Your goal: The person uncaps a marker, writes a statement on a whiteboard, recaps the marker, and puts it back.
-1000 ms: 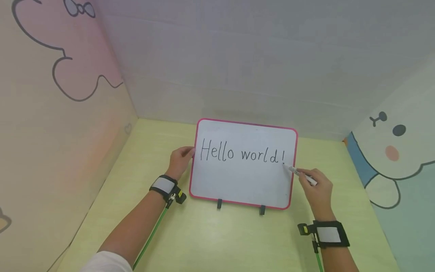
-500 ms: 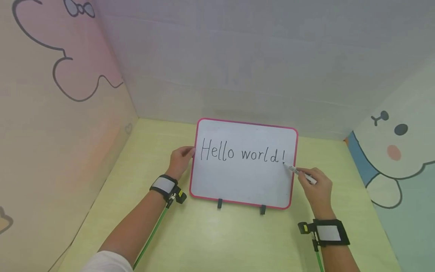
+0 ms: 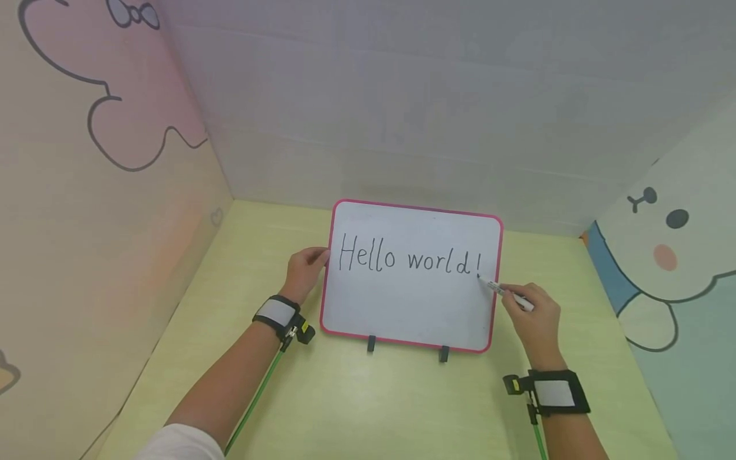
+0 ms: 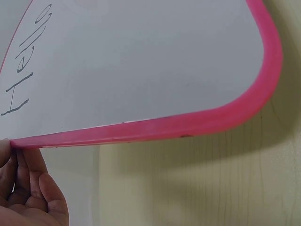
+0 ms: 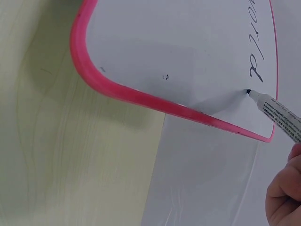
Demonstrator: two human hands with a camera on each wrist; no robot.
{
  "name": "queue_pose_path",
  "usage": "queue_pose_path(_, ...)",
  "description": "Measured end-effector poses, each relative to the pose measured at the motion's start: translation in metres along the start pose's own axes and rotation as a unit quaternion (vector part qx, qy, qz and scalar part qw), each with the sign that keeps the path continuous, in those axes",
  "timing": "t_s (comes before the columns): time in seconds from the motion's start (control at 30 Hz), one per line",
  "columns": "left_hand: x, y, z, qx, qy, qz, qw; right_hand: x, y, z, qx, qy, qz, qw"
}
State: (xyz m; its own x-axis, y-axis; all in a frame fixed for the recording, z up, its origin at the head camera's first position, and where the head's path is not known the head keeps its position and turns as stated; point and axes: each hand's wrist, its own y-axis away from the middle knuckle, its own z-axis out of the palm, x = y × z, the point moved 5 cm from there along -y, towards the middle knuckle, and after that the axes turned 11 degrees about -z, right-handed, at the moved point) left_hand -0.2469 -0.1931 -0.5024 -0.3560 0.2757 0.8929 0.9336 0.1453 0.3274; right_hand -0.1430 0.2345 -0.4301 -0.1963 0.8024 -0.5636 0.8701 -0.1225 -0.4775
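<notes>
A whiteboard (image 3: 402, 306) with a pink frame leans back on the table and bears the handwritten words "Hello world!" in black. My left hand (image 3: 305, 273) pinches its left edge between thumb and fingers; the left wrist view shows the fingers (image 4: 35, 174) behind the pink rim. In my right hand (image 3: 536, 319) is a white marker (image 3: 520, 300), gripped near its back part. Its black tip meets the board at the dot of the exclamation mark, as the right wrist view shows with the marker (image 5: 277, 113) slanting in over the board's edge.
Two black feet, one (image 3: 371, 344) left and one (image 3: 444, 354) right, hold the board's lower edge on the pale yellow table (image 3: 356, 409). A grey wall (image 3: 414, 128) rises close behind. Side walls with cartoon drawings flank the table. Each wrist wears a strapped camera with a green cable.
Almost nothing differs: the marker tip stays at the dot under the exclamation stroke. Both hands keep their holds, and the view shifts very slightly.
</notes>
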Motion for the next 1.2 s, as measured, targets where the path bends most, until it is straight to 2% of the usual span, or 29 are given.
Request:
queue_pose_path(0.33,-0.001,-0.001,0.002,0.001,0.003,-0.012,0.9999,0.002,0.003,0.002,-0.006,0.004,0.018,0.9998)
queue_pose_path(0.5,-0.001,-0.001,0.003,0.003,0.0,-0.01,0.9999,0.001,0.007,0.0,0.003,-0.004,0.022,0.9997)
queue_pose_path(0.8,-0.003,-0.002,0.004,0.005,-0.007,-0.004,1.0,0.004,0.019,-0.018,0.049,-0.068,0.04,0.9957)
queue_pose_path(0.97,0.003,0.004,0.0,0.003,-0.02,0.028,0.9994,0.006,0.027,-0.038,0.043,-0.126,0.06,0.9893)
queue_pose_path(1.07,0.005,0.005,0.0,-0.005,-0.024,0.051,0.9984,0.011,0.031,-0.05,0.027,-0.115,0.055,0.9915)
queue_pose_path(1.2,0.007,0.007,-0.005,-0.005,-0.041,0.059,0.9974,0.026,0.036,-0.054,-0.003,-0.058,0.048,0.9971)
